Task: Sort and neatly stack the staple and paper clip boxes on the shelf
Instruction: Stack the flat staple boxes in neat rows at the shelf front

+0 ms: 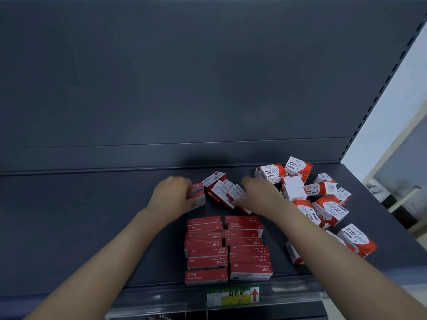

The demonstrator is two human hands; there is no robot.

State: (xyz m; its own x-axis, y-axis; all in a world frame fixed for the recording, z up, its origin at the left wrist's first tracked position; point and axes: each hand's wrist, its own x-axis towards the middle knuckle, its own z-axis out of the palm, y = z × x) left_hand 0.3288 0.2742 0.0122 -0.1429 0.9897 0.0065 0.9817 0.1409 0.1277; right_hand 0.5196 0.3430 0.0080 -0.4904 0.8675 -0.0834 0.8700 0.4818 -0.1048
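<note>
**Staple sorting in progress, clips pending**

Sorted so far: staple rows (227, 248), two neat columns at the front of shelf (80, 227). Just behind the rows: left hand (172, 197), fingers curled round one staple box (197, 196); right hand (258, 195) over the loose staple boxes (221, 189), grip too blurred to tell. Right of the rows: paper clip boxes (323, 199), jumbled, not yet stacked. Judged step: gathering remaining staples. Next: bring held box forward, lay flat, square against the rows; then tackle clips.
</note>
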